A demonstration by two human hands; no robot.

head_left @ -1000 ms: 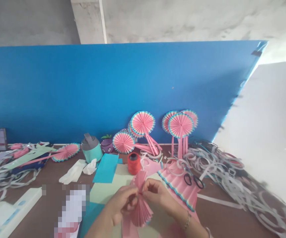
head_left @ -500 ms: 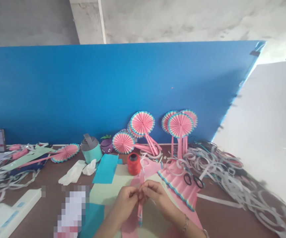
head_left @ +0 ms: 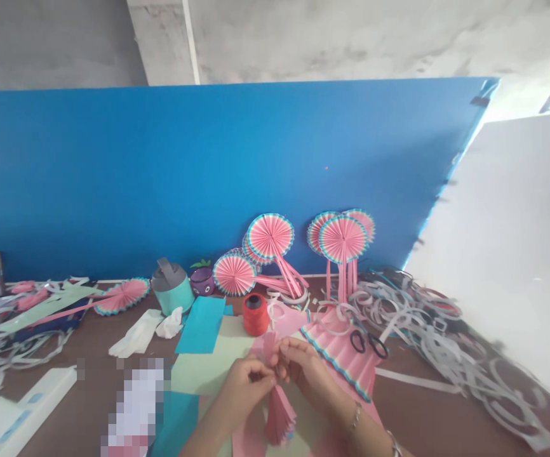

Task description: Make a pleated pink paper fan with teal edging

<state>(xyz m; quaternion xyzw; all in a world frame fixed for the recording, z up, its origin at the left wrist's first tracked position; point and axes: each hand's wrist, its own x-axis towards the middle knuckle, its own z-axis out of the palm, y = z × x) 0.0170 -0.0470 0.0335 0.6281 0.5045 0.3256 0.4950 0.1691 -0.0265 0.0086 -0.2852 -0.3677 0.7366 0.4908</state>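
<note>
My left hand (head_left: 246,388) and my right hand (head_left: 303,367) meet low in the middle of the view. Both pinch the waist of a pleated pink paper strip (head_left: 279,412), whose folds spread a little above and below the fingers. A red thread spool (head_left: 255,314) stands just beyond the hands. Black-handled scissors (head_left: 369,343) lie on a pleated pink sheet with a teal edge (head_left: 339,355) to the right.
Finished pink paper fans on sticks (head_left: 270,236) (head_left: 342,240) lean against a blue board (head_left: 208,171). A teal tape dispenser (head_left: 173,289), a purple pot (head_left: 202,279), teal paper (head_left: 202,324) and white gloves (head_left: 141,330) lie left. Curled paper strips (head_left: 437,330) pile at right.
The pleated paper was spread as a fan, then pressed narrow, and now hangs bunched below my fingers. Both hands stayed together; the view shifted slightly.
</note>
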